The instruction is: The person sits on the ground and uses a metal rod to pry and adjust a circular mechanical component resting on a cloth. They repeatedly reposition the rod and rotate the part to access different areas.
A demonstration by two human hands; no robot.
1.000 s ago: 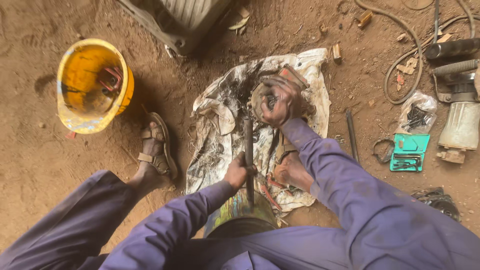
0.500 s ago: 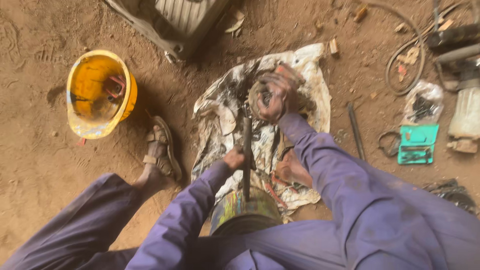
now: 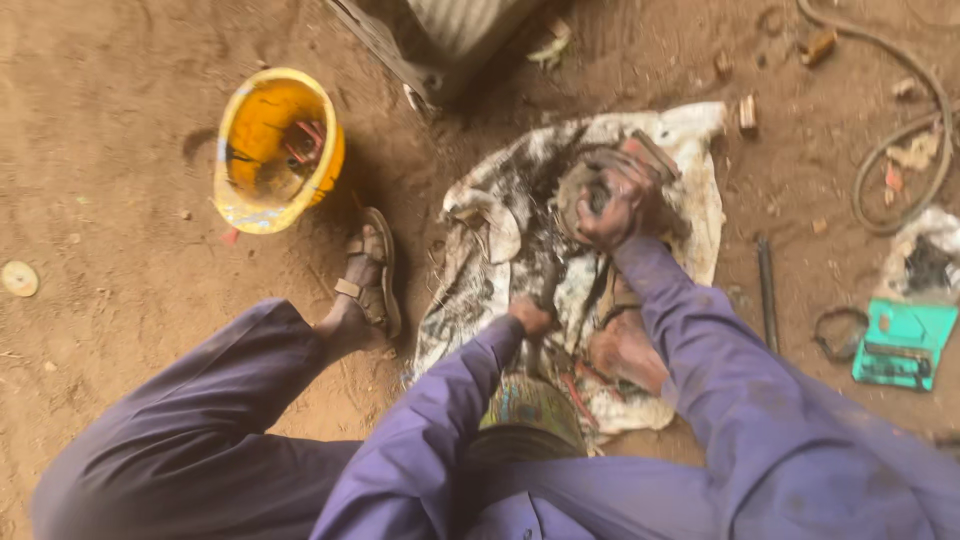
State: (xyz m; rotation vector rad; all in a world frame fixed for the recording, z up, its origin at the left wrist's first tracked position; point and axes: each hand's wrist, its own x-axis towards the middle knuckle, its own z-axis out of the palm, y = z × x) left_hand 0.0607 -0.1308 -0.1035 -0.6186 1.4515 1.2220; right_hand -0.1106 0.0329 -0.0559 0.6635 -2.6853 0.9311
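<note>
I sit on a low tin (image 3: 530, 410) over a greasy white sack cloth (image 3: 690, 160) spread on the dirt. My right hand (image 3: 612, 208) grips a round, rusty metal part (image 3: 585, 180) lying on the cloth. My left hand (image 3: 528, 318) is closed around the dark handle of a long tool (image 3: 545, 285) that points toward that part. Both arms are in purple sleeves. My left foot in a sandal (image 3: 372, 275) rests left of the cloth; my bare right foot (image 3: 625, 350) lies on it.
A yellow bucket (image 3: 270, 150) with small parts stands at upper left. A grey ribbed machine body (image 3: 450, 30) is at the top. A dark metal rod (image 3: 767, 290), a ring (image 3: 838, 332), a teal box (image 3: 905, 345) and a hose (image 3: 900, 130) lie to the right.
The view has shifted slightly right and down. My left hand with the tool has come closer to my body; my right hand stays on the round part.
</note>
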